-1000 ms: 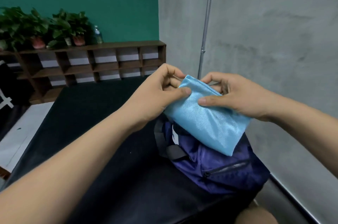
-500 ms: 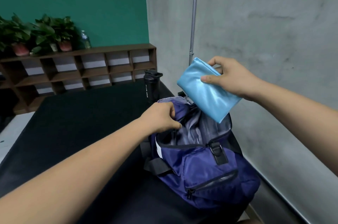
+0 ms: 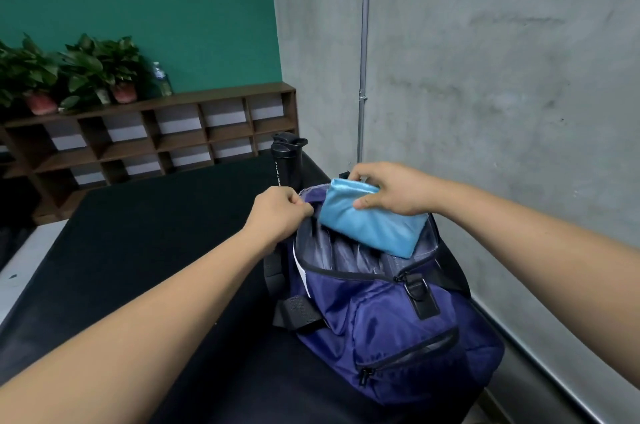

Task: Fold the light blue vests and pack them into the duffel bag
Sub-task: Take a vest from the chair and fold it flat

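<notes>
Fingers (image 3: 360, 175) of the right hand (image 3: 398, 193) curl over the top edge of the folded light blue vest (image 3: 370, 228) while the thumb presses on its near face, so this hand grips the vest firmly. The vest hangs tilted over the open mouth of the navy duffel bag (image 3: 398, 326), its lower end reaching down to the opening on the bag's right side. Whether it touches the grey lining below is hard to tell.

The left hand (image 3: 280, 212) has its fingers (image 3: 302, 208) closed, pinching the fabric of the bag's left rim near the far end, and the zip opening gapes wide between the two hands.

The bag sits on the dark surface (image 3: 156, 233), close to its right edge and beside the grey wall (image 3: 502, 94). A black sport bottle (image 3: 287, 164) stands upright just behind the bag. Farther back, a brown shelf (image 3: 156, 139) carries potted plants (image 3: 86, 70) and a clear water bottle (image 3: 161, 79).
</notes>
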A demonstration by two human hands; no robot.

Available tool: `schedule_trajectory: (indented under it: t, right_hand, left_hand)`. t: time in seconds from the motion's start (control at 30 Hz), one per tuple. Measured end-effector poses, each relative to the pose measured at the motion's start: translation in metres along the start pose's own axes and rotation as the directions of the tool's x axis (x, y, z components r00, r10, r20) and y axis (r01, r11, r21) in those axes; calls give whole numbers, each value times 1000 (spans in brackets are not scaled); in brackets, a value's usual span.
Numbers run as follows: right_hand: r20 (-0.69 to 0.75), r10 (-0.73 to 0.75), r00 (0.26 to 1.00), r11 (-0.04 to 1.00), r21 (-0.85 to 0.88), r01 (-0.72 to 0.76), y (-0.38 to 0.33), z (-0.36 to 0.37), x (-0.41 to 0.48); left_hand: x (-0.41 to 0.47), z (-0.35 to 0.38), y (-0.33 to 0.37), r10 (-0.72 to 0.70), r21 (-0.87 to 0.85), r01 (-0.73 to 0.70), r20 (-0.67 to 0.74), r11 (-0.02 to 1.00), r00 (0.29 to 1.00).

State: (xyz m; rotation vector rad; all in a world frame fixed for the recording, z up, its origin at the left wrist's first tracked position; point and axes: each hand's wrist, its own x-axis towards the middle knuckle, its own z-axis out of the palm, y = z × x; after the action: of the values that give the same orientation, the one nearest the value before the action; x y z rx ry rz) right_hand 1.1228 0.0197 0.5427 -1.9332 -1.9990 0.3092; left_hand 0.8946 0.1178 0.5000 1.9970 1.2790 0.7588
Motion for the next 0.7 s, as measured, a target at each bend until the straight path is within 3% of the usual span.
schedule_trajectory:
  t: [0.13,0.3,0.43,0.57,0.7]
  right_hand:
    - [153,-26,988,989,-141,48,0,20,15]
    - [107,-88,990,959,-260,114,-8,66,29]
    - [96,-200,975,840,-495,221,-12,91,26]
    - [-2,-302,953,828,-496,261,-13,99,26]
    - [-10,-303,953,835,-485,260,-11,107,28]
  left_hand:
    - [1,-3,0,-30,-134,26,-30,991,999]
    - [-4,-8,8,38,-135,-38,-1,990,999]
    - [-11,-9,9,85,-78,-82,30,994,996]
    - [-13,-10,7,84,-75,-81,34,994,996]
    - [-14,-15,7,86,-66,-83,46,994,995]
